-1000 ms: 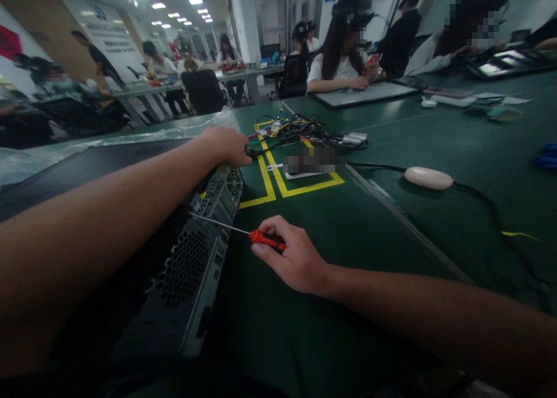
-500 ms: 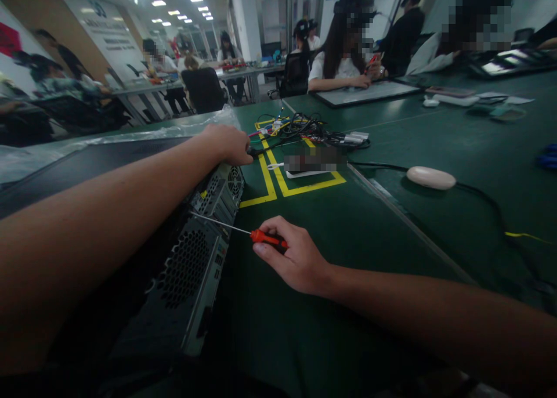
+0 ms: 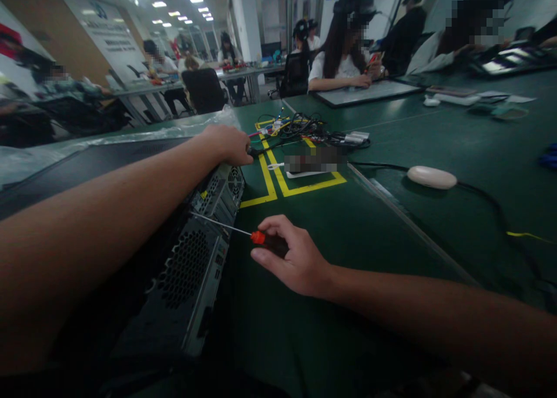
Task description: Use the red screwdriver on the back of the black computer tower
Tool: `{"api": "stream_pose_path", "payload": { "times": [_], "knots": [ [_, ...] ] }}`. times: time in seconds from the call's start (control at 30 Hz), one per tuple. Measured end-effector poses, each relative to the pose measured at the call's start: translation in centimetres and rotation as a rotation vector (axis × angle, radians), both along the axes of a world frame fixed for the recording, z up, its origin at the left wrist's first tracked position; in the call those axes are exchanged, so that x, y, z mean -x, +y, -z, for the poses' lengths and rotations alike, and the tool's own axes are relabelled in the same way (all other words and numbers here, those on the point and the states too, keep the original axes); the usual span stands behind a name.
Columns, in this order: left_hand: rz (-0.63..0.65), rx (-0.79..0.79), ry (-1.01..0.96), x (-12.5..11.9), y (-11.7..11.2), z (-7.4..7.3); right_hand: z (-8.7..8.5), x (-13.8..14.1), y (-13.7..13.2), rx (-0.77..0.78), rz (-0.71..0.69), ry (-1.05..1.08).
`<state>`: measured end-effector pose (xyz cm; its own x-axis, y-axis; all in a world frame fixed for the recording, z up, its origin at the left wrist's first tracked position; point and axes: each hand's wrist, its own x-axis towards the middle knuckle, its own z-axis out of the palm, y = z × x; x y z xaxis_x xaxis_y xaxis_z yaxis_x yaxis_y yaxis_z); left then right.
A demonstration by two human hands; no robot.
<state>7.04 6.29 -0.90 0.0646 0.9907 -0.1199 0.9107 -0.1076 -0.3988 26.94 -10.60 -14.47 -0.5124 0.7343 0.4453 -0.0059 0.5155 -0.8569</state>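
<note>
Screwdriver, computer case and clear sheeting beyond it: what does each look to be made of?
Screwdriver: thin, bright, smooth shaft, probably steel; red-and-dark handle, likely plastic, though rubber can't be ruled out.
Computer case: dull grey rear panel with honeycomb vents, suggesting perforated sheet metal.
Sheeting: glossy, see-through and wrinkled, so likely thin plastic film.

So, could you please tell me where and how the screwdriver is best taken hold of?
Probably by its thick handle, coming from the right, where the right hand has it: the thin shaft slants leftward to the vented panel of the computer case, so the handle end, stout and out over the table, looks easiest to grip and turn.
</note>
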Motion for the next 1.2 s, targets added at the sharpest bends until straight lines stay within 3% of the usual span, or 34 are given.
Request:
{"api": "stream_pose_path", "payload": {
  "times": [1.2],
  "knots": [
    [0.050,-0.019,0.061,-0.26,-0.58,-0.17,-0.02,0.15,0.03,0.058,-0.003,-0.014]
  ]
}}
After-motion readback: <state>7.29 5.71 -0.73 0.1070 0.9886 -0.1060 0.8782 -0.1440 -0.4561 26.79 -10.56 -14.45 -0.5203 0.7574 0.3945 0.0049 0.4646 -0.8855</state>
